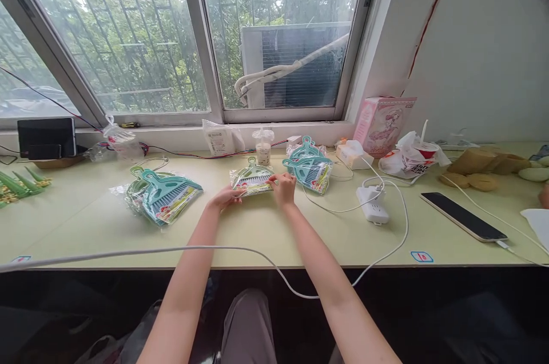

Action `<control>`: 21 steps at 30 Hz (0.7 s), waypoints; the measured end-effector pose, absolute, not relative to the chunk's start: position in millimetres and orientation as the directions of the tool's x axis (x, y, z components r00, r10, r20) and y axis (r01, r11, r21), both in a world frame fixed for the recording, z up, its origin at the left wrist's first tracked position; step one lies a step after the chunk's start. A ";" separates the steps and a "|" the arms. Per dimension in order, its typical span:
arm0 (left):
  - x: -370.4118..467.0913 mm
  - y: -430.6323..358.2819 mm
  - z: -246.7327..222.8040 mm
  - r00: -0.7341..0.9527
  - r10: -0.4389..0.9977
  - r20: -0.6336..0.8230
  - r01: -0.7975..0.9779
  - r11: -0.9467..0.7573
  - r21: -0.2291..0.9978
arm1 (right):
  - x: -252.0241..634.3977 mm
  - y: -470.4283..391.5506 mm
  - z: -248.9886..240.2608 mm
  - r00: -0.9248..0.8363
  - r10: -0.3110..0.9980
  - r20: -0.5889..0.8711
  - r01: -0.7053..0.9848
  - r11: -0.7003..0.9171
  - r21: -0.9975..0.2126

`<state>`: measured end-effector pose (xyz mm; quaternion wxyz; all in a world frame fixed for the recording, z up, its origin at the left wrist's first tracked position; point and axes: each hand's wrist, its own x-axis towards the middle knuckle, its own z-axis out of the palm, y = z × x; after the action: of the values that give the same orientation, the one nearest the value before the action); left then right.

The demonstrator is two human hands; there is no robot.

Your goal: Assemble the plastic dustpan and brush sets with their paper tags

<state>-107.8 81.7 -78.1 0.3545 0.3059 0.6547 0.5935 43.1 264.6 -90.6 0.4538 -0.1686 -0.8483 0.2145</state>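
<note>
A small green dustpan and brush set [253, 177] in a clear plastic bag lies in front of me, handle pointing away. My left hand [227, 197] holds its lower left edge, the fingers closed on the wrapping. On the right side, my right hand [283, 188] pinches the bag with thumb and fingertips bent in. To the left is a pile of bagged dustpan sets [165, 195] in teal and green. More bagged teal dustpan sets [309, 165] lie just right of my right hand.
A white cable [240, 248] crosses above my forearms. Right of the sets are a power strip [373, 206], a tissue box [354, 154] and a phone [463, 216]. Behind stand a drink cup [263, 152] and a pink box [383, 125]. A tablet [46, 138] is far left.
</note>
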 end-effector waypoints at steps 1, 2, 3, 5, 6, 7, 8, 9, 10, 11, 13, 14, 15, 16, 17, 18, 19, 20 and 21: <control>-107.8 82.0 -78.7 -0.564 0.820 -0.102 -0.021 0.110 0.994 | 43.5 264.5 -90.7 -0.516 0.479 0.710 0.086 0.854 -0.513; -108.0 82.3 -79.2 -0.563 0.820 -0.101 -0.019 0.110 0.994 | 44.1 264.0 -90.4 -0.503 0.473 0.724 0.085 0.860 -0.503; -108.3 82.7 -79.5 -0.558 0.824 -0.096 -0.015 0.105 0.994 | 44.8 263.0 -89.8 -0.491 0.464 0.737 0.087 0.868 -0.488; -108.8 83.3 -79.1 -0.535 0.842 -0.071 -0.005 0.081 0.997 | 46.8 259.9 -87.6 -0.470 0.440 0.765 0.107 0.889 -0.446; -109.0 83.4 -78.5 -0.524 0.849 -0.063 -0.003 0.072 0.997 | 48.0 258.2 -86.2 -0.459 0.424 0.781 0.121 0.900 -0.418; -109.1 83.4 -77.6 -0.516 0.854 -0.057 -0.003 0.065 0.998 | 49.1 256.5 -84.9 -0.448 0.404 0.797 0.135 0.912 -0.386; -108.9 83.3 -76.5 -0.510 0.859 -0.051 -0.001 0.058 0.998 | 50.2 255.1 -83.7 -0.442 0.377 0.814 0.145 0.925 -0.350; -108.4 83.0 -75.5 -0.501 0.865 -0.044 0.001 0.051 0.999 | 50.9 254.0 -82.9 -0.443 0.347 0.827 0.150 0.938 -0.313; -107.5 82.7 -74.5 -0.490 0.871 -0.035 0.004 0.042 0.999 | 51.4 253.4 -82.4 -0.452 0.316 0.834 0.146 0.949 -0.280; -106.4 82.4 -73.7 -0.479 0.877 -0.024 0.009 0.033 0.999 | 51.5 253.3 -82.4 -0.468 0.292 0.834 0.137 0.956 -0.258; -103.2 82.3 -72.9 -0.464 0.886 -0.003 0.021 0.014 1.000 | 50.9 254.8 -83.3 -0.504 0.287 0.814 0.121 0.957 -0.262; -101.4 82.4 -72.9 -0.463 0.886 0.004 0.025 0.009 1.000 | 50.2 256.1 -84.1 -0.513 0.312 0.800 0.125 0.949 -0.290; -99.7 82.6 -73.2 -0.468 0.884 0.007 0.027 0.006 1.000 | 49.4 257.7 -85.0 -0.509 0.355 0.784 0.139 0.933 -0.332; -98.3 82.8 -73.7 -0.474 0.880 0.008 0.028 0.006 1.000 | 48.5 259.5 -85.8 -0.489 0.413 0.768 0.160 0.908 -0.386; -97.3 82.9 -74.3 -0.480 0.877 0.009 0.028 0.006 1.000 | 47.5 261.4 -86.5 -0.458 0.479 0.749 0.176 0.875 -0.451; -96.9 82.8 -74.8 -0.484 0.875 0.010 0.028 0.005 1.000 | 46.3 263.3 -87.0 -0.425 0.548 0.721 0.174 0.831 -0.529; -96.9 82.5 -75.3 -0.487 0.873 0.013 0.030 0.002 1.000 | 44.9 265.2 -87.4 -0.406 0.616 0.676 0.149 0.774 -0.616; -97.4 82.1 -75.7 -0.489 0.872 0.018 0.036 -0.001 0.999 | 43.2 267.2 -87.7 -0.416 0.677 0.607 0.107 0.699 -0.707; -98.1 81.7 -75.9 -0.490 0.871 0.019 0.044 0.003 0.999 | 41.4 269.2 -88.0 -0.464 0.720 0.516 0.058 0.606 -0.793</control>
<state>-98.1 81.7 -75.9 0.3438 0.3696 0.6189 0.6018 41.4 269.2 -88.0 0.4525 -0.2516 -0.7736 0.3655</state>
